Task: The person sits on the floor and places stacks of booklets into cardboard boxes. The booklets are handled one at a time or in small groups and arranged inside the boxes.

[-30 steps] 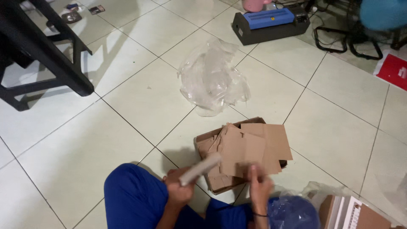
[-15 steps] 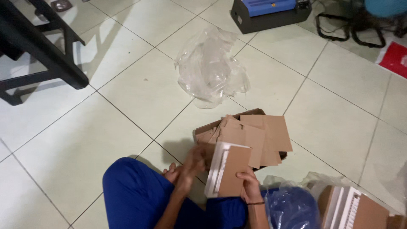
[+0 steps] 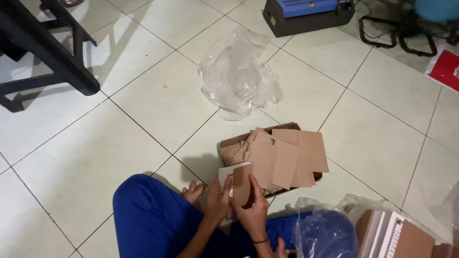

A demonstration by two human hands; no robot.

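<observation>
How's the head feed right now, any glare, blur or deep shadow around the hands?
Head view: sharp overall; soft glare on the crumpled clear plastic; a shadow lies on the tile beside the cardboard box; left hand and right hand dim but readable on the small card piece.

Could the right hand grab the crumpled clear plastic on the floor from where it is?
Probably not without leaning forward. The right hand is busy holding a small cardboard piece together with the left hand, and the cardboard box lies between it and the clear plastic.
</observation>
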